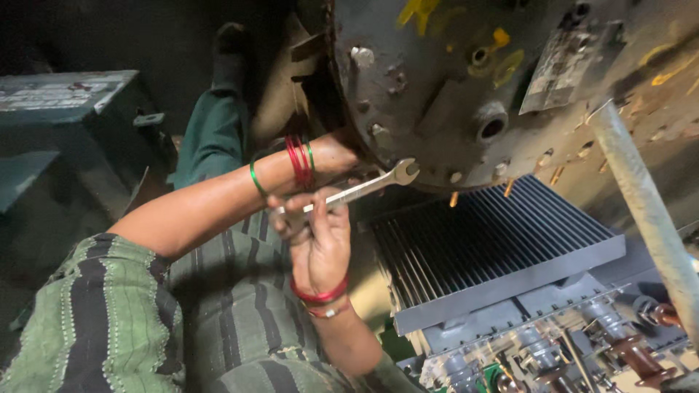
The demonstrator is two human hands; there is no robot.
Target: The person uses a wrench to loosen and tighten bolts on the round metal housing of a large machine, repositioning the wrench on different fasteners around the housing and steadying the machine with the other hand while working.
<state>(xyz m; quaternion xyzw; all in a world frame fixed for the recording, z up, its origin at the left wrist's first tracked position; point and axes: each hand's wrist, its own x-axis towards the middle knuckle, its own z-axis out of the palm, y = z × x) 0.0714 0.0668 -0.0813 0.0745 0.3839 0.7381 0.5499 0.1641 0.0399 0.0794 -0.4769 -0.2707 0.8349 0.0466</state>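
My right hand (318,236) is closed around the handle of a silver open-ended spanner (364,189). The spanner's jaw sits at a bolt on the lower rim of a large round grey metal tank (429,87). My left hand (331,155), with red and green bangles at the wrist, reaches against the tank's rim just left of the spanner. Its fingers are hidden behind the rim, so I cannot see what they hold. Several more bolts ring the rim.
A grey finned radiator block (495,247) lies below the tank. A pale pipe (648,211) slants down the right side. Brown and grey terminals (619,349) crowd the bottom right. A green metal box (65,102) stands at left. My green-trousered leg (215,131) stretches forward.
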